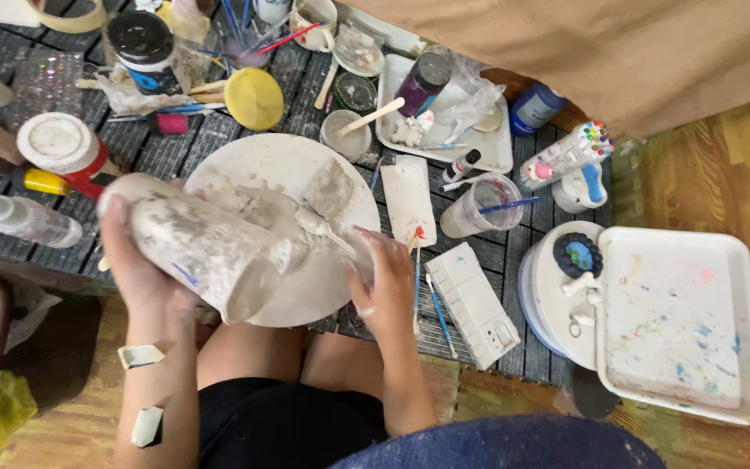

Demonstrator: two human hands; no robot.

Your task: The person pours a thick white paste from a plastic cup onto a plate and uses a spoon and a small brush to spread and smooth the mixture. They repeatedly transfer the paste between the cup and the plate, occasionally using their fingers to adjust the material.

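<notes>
My left hand (136,269) grips a large white tub (197,243) smeared with grey paste, tipped on its side with the open mouth toward me, over a round white plate (284,165). My right hand (384,282) holds a spoon (321,226) whose bowl, caked with paste, sits near the tub's mouth. A lump of grey paste (327,187) lies on the plate. Bits of tape stick to my left forearm.
A dark slatted mat holds paint jars, brushes, a yellow lid (253,97), a small cup with a wooden stick (346,132), a white tray (479,139), a clear cup (483,204) and a white paintbox (476,304). A paint-stained square tray (683,326) lies right.
</notes>
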